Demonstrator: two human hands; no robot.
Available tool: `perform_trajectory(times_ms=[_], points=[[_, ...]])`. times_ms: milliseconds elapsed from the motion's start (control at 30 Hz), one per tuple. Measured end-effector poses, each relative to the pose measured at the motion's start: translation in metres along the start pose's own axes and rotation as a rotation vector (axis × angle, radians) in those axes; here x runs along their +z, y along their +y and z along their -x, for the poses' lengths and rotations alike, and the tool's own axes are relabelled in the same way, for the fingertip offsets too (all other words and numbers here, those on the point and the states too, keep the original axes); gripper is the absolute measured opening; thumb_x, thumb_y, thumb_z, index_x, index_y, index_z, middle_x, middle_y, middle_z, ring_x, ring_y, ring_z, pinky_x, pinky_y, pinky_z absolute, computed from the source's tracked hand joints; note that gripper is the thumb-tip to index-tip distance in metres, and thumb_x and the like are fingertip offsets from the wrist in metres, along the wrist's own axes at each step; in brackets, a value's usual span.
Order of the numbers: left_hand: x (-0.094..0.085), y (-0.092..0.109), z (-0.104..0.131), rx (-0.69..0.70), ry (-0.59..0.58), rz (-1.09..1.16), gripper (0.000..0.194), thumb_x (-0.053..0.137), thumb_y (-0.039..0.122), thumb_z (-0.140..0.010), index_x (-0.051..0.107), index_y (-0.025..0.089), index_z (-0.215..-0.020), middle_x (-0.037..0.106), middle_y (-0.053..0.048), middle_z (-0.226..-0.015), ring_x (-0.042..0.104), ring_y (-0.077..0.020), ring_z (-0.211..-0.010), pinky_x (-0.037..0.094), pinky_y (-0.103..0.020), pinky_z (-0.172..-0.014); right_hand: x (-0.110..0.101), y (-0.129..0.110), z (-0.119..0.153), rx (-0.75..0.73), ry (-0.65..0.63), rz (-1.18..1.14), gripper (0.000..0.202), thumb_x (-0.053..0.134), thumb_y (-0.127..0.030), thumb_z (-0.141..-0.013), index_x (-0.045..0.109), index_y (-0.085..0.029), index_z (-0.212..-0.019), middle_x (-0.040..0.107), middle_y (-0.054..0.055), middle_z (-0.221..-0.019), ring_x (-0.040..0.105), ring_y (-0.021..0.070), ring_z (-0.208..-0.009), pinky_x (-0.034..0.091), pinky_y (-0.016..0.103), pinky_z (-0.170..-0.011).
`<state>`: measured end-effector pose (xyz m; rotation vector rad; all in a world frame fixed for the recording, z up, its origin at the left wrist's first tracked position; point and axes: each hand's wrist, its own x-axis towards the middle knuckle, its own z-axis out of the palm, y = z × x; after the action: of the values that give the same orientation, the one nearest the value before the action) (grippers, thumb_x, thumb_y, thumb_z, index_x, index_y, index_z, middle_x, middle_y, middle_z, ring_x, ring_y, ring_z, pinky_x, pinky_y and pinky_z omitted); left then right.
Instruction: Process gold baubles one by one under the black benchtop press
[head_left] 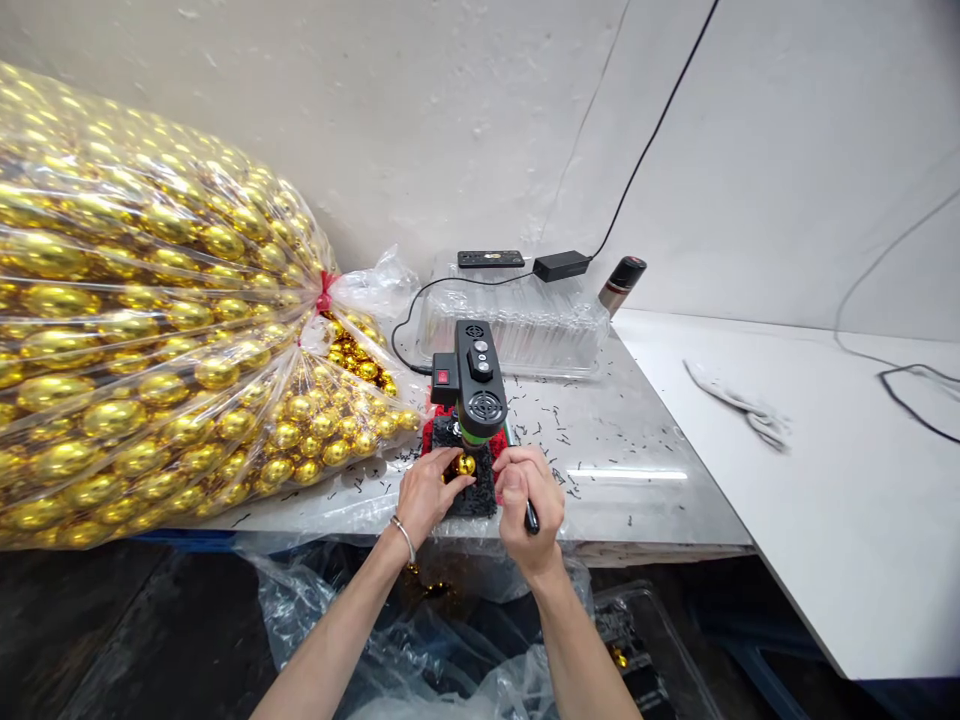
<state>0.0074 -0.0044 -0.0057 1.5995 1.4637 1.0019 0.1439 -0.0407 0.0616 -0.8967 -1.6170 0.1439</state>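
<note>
One gold ball point(466, 465) pinched in L hand point(426, 493); R hand point(534, 505) grips blk handle point(532, 519), prob. part of machine point(482, 385).

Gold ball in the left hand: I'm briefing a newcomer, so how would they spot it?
Find the huge clear bag of gold balls, then the black machine right of it. Below the machine's near end, the left hand pinches the gold ball, unlike the others packed in the bag.
</note>
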Motion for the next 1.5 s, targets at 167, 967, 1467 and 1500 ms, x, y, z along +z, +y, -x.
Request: perform_trajectory(times_ms=[167, 967, 1467, 1500], points=[[-0.001, 0.000, -0.001, -0.080, -0.004, 0.078, 0.031, 0.079, 0.030, -0.064, 0.074, 0.026, -0.094, 0.070, -0.008, -0.108, 0.060, -0.0305, -0.103, 0.042, -0.037, -0.096, 0.005, 0.007, 0.012, -0.010, 0.038, -0.004, 0.025, 0.036, -0.010, -0.088, 0.048, -0.020, -0.069, 0.051, 0.001, -0.065, 0.056, 0.0157, -0.071, 0.045, 0.030, -0.062], [-0.002, 0.000, -0.003, -0.125, -0.014, 0.076, 0.031, 0.080, 0.033, -0.062, 0.075, 0.027, -0.091, 0.071, -0.007, -0.107, 0.062, -0.0302, -0.101, 0.042, -0.036, -0.094, 0.025, 0.047, 0.047, -0.180, 0.047, 0.083, 0.023, 0.032, -0.017, -0.091, 0.047, -0.021, -0.073, 0.053, 0.001, -0.074, 0.056, 0.0143, -0.069, 0.049, 0.037, -0.073], [-0.015, -0.013, 0.081, -0.467, -0.279, 0.403, 0.036, 0.075, 0.049, -0.066, 0.075, 0.017, -0.082, 0.065, -0.002, -0.067, 0.055, -0.0153, -0.061, 0.042, -0.024, -0.056, 0.001, -0.009, -0.017, 0.048, 0.064, -0.011, 0.028, 0.037, -0.013, -0.091, 0.045, -0.020, -0.064, 0.050, 0.001, -0.064, 0.053, 0.0145, -0.068, 0.042, 0.030, -0.062], [-0.013, -0.018, 0.091, -0.610, -0.291, 0.529, 0.038, 0.074, 0.051, -0.068, 0.074, 0.015, -0.081, 0.064, -0.002, -0.065, 0.055, -0.0142, -0.060, 0.042, -0.023, -0.054, 0.002, -0.008, -0.014, 0.040, 0.066, -0.007, 0.028, 0.037, -0.012, -0.090, 0.045, -0.020, -0.065, 0.050, 0.001, -0.064, 0.053, 0.0146, -0.068, 0.042, 0.030, -0.062]])
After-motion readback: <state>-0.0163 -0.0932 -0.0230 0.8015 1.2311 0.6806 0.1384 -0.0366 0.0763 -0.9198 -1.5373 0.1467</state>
